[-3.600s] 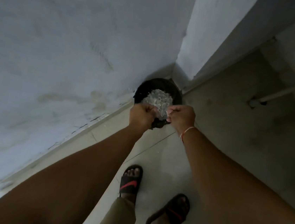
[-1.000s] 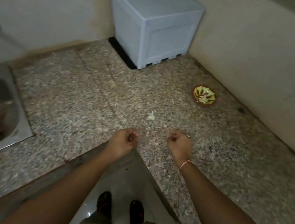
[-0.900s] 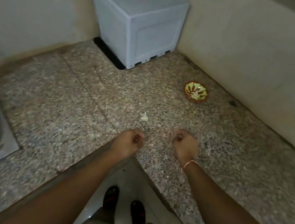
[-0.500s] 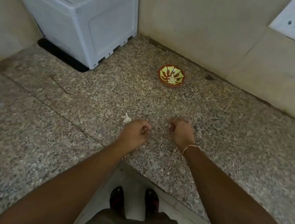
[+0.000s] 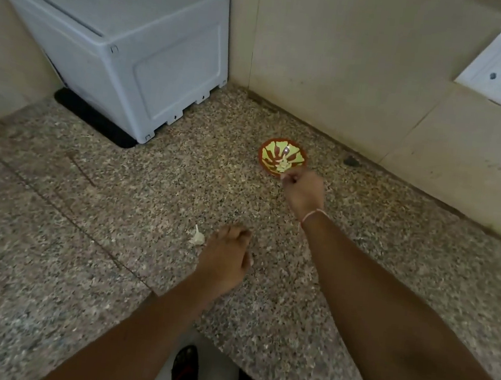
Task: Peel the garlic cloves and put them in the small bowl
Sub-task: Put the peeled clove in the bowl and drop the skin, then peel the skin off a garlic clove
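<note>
A peeled garlic clove (image 5: 283, 176) (pale, too small to tell its long axis or heading) is pinched in the right hand (image 5: 304, 196) at the small bowl's (image 5: 282, 158) near rim. Judged step: dropping it in; next, loosen the pinch over the bowl. Left hand (image 5: 224, 262) hangs loosely curled, seemingly holding nothing, beside garlic (image 5: 197, 237) on the worktop (image 5: 82, 233).

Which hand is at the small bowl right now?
The right hand, wearing a wrist thread, is at the small bowl's near rim. The left hand sits back beside the garlic piece.
</note>
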